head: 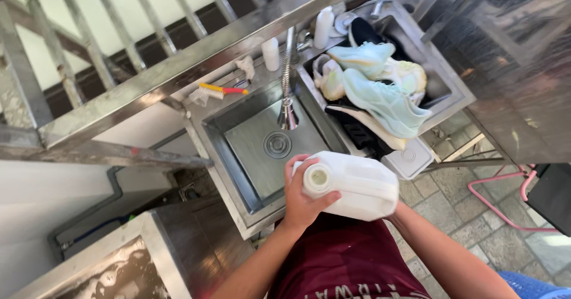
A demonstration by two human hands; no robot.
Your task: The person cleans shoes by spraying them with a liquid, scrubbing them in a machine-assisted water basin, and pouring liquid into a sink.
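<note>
Bottom centre of the frame, left hand (301, 199) is wrapped around the neck of the white jug (351, 185) lying sideways over the sink (262, 141) edge. Right hand's hidden behind the jug, can't tell its grip. Probably best to brace underneath and keep the mouth over the basin.

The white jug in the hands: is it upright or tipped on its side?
Tipped on its side. The white jug lies about level, its round mouth facing the camera beside the left hand, over the sink's front edge.

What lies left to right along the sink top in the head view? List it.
Brush with yellow bristles → small white bottle → tap spout → pale green sneakers → white lid.
</note>
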